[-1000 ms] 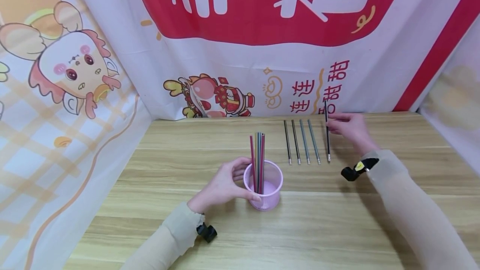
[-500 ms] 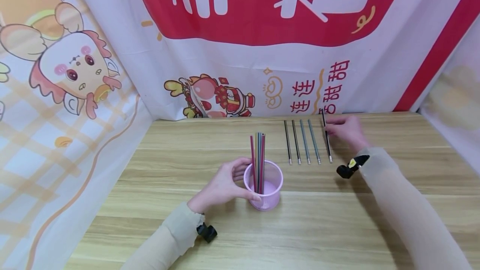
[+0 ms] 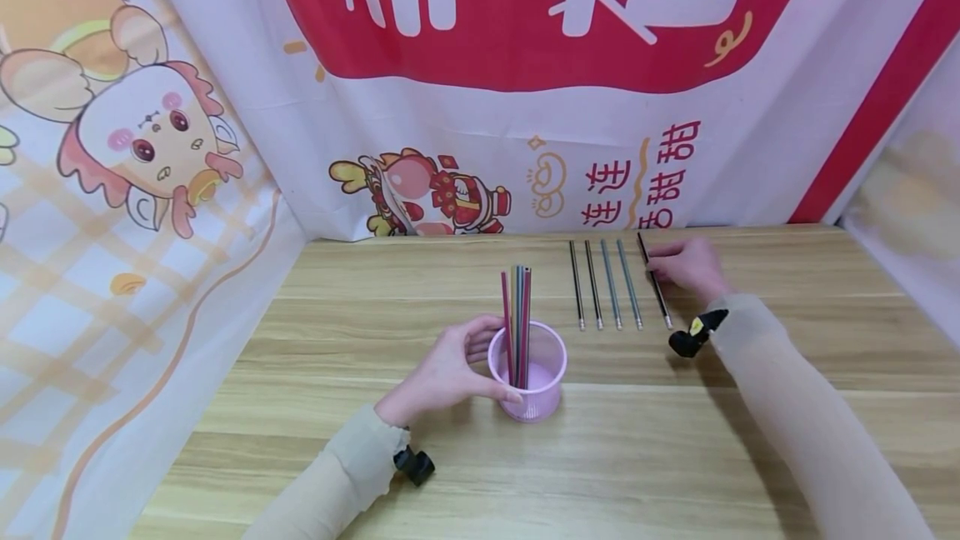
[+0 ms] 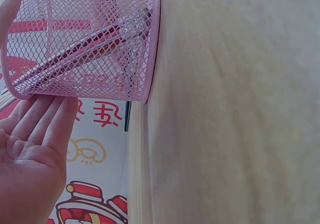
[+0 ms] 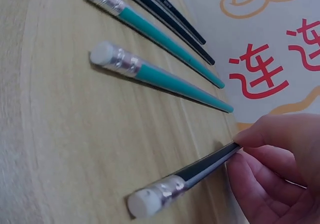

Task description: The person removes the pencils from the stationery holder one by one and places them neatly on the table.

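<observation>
My left hand (image 3: 446, 365) holds a pink mesh pencil cup (image 3: 543, 398) round its side, thumb at the near rim and fingers behind. Several pencils (image 3: 517, 315) lean inside the cup, red, yellow and grey-blue among them. In the left wrist view the mesh cup (image 4: 80, 43) shows them through its wall. At the right, my right hand (image 3: 688, 267) pinches a black pencil (image 3: 660, 298) between thumb and fingers. Its white eraser end points toward me, low over the table in the right wrist view, where the black pencil (image 5: 200, 169) slants beside a teal pencil (image 5: 175, 86).
Left of the right hand lie two black pencils (image 3: 576, 286) and two blue-green pencils (image 3: 611, 286) in a row, erasers toward me. A printed cloth (image 3: 525, 157) hangs along the wooden table's (image 3: 360, 298) back edge, and another patterned cloth (image 3: 150, 315) borders the left.
My right hand has moved slightly left and toward me, bringing the black pencil down from an upright tilt to lie lower beside the row. The left hand and cup stay put.
</observation>
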Demonstrator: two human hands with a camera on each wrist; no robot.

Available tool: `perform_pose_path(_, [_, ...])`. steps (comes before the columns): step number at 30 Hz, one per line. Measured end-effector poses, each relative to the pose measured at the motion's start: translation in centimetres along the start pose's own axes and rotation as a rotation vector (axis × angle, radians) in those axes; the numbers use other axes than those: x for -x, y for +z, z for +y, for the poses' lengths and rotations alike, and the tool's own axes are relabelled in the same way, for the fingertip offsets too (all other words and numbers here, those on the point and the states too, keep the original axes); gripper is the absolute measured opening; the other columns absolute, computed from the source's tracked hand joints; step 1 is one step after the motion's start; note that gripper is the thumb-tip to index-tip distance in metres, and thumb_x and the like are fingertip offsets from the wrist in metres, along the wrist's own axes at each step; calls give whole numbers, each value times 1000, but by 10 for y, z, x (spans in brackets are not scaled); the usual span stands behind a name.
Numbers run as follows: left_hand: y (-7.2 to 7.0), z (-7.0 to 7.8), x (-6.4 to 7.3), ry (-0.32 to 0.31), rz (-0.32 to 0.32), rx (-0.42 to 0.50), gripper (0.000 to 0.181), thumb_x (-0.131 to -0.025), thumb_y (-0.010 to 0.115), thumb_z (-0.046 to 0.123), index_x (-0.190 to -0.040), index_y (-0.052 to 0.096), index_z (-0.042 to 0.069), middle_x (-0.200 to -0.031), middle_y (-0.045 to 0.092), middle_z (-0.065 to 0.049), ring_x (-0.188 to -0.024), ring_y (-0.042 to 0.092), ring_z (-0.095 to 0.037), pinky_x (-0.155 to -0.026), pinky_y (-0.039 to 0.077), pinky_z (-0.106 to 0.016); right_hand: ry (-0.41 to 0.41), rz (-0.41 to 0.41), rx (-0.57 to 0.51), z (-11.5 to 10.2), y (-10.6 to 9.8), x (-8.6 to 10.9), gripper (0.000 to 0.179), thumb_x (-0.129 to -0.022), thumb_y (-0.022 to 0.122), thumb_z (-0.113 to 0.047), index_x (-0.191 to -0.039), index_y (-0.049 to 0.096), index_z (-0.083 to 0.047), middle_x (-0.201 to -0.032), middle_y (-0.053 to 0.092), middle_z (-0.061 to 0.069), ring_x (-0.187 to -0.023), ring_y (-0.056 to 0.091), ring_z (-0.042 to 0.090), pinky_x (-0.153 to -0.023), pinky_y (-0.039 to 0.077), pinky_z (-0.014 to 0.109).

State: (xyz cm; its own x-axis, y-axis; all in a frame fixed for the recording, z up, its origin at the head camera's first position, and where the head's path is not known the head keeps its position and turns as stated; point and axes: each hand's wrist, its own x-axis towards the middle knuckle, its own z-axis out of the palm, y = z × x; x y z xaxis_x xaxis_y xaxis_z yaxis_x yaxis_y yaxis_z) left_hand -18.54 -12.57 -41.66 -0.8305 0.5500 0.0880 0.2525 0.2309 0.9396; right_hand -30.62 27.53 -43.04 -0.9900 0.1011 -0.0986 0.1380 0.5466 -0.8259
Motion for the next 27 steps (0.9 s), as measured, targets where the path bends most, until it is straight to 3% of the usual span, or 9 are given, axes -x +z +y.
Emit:
perform_pose_path(10, [0, 1, 1, -9, 3, -8, 89, -62, 98, 11, -140, 55, 5, -135, 63, -8, -124, 60, -21, -106, 47, -30, -32, 17, 76, 3, 3, -1, 32, -91, 74, -13, -118, 72, 4, -101, 75, 16, -76, 69, 17, -67, 52, 22])
perform_pose_path(27, [0, 1, 1, -12, 1, 2, 92, -62, 98, 11, -142, 54, 5, -136, 63, -7, -125, 59, -21, -108, 46, -30, -11, 28, 58, 6, 5, -2, 32, -96, 72, -17, -122, 71, 2, -110, 72, 20, -87, 69, 22, -73, 56, 25])
